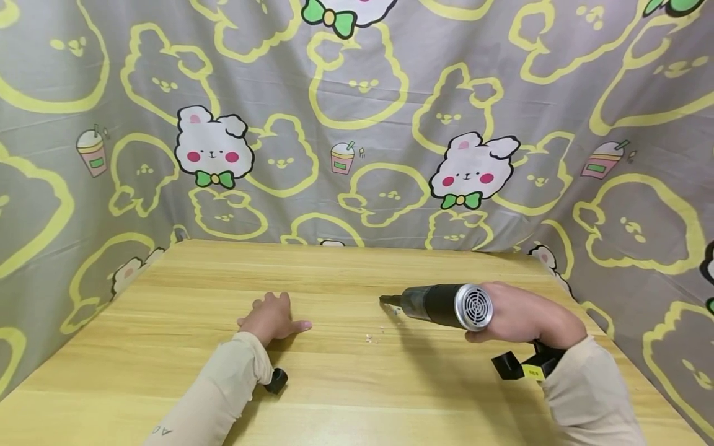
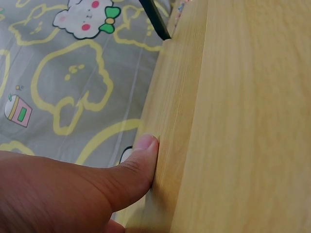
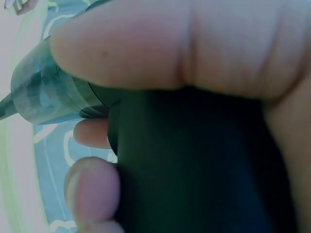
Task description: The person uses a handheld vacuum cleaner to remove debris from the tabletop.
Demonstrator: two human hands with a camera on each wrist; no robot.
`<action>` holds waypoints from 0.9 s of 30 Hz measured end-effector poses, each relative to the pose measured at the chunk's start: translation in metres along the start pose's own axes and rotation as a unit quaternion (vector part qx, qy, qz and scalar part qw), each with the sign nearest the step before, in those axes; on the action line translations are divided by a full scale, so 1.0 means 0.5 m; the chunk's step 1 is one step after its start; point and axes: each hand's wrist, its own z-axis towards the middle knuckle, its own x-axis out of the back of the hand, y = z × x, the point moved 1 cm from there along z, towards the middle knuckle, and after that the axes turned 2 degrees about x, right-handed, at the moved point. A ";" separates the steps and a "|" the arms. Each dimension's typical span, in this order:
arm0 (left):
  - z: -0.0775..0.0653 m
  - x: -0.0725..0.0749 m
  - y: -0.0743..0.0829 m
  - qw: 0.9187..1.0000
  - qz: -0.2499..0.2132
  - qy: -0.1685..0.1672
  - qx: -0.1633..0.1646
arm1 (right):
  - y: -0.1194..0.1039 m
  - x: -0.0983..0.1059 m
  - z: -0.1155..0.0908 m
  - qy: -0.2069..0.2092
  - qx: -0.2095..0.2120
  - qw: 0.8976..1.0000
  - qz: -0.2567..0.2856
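My right hand (image 1: 519, 313) grips a black handheld vacuum cleaner (image 1: 443, 305) by its handle, with the round silver vent facing me. In the right wrist view, the thumb and fingers wrap around the dark handle, and the clear dust cup (image 3: 53, 92) shows beyond them. The narrow nozzle (image 1: 390, 300) points left, its tip close over small pale scraps (image 1: 395, 311) on the wooden table (image 1: 334, 396). More scraps (image 1: 370, 339) lie a little nearer to me. My left hand (image 1: 273, 317) rests on the table left of the scraps, thumb out to the side, holding nothing.
A grey curtain (image 1: 268, 93) with yellow outlines and white rabbits hangs behind the table and along both sides. Black wrist mounts (image 1: 276, 380) sit at both sleeves. The vacuum's shadow falls across the table's right half.
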 end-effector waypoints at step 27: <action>-0.001 0.000 0.002 1.000 0.004 0.003 -0.007 | 0.020 0.006 -0.013 0.008 -0.038 0.999 0.009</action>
